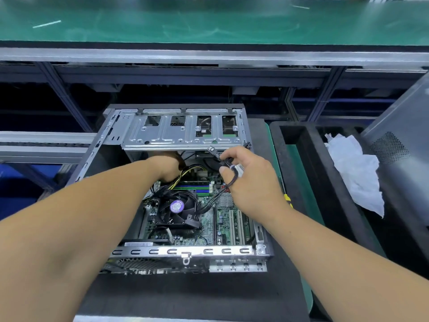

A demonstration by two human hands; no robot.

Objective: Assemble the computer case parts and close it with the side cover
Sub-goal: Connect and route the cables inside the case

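Note:
The open computer case (pixel 183 251) lies on its side on a black mat, motherboard and CPU fan (pixel 177 206) exposed. A metal drive cage (pixel 183 132) spans its far end. My right hand (pixel 250 182) pinches a black cable bundle (pixel 228 165) with a white label, its connector (pixel 211 149) sticking up near the cage. My left hand (pixel 167 167) reaches under the cage beside the yellow and black power wires (pixel 185 174); its fingers are hidden. The grey side cover (pixel 404 140) leans at the far right.
A black foam tray (pixel 301 159) to the right holds crumpled white paper (pixel 357 173). A yellow-handled screwdriver (pixel 287 198) lies beside the case, partly under my right wrist. A green conveyor belt (pixel 209 22) runs across the back.

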